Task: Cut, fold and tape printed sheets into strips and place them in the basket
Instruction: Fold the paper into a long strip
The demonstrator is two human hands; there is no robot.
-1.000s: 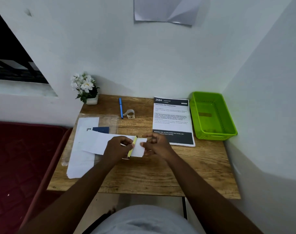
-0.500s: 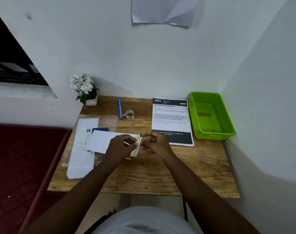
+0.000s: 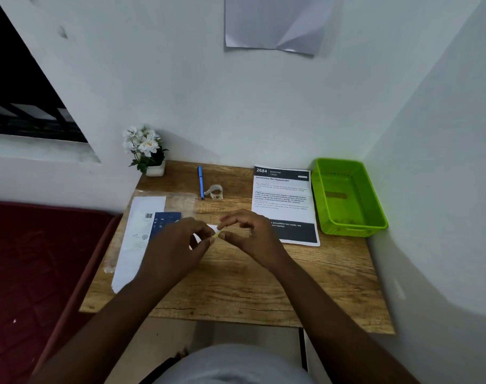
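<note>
Both hands meet above the middle of the wooden table [image 3: 236, 289]. The left hand [image 3: 178, 245] and the right hand [image 3: 253, 234] each pinch, with curled fingertips, a small folded white strip [image 3: 212, 228] with a yellow edge (mostly hidden between the fingers). Just right of the hands lies a printed sheet [image 3: 283, 200], its lower corner under the right hand. Further right, touching the wall, sits the green basket [image 3: 350, 228]. A tape roll [image 3: 214, 192] and blue pen [image 3: 201, 185] lie behind the hands.
</note>
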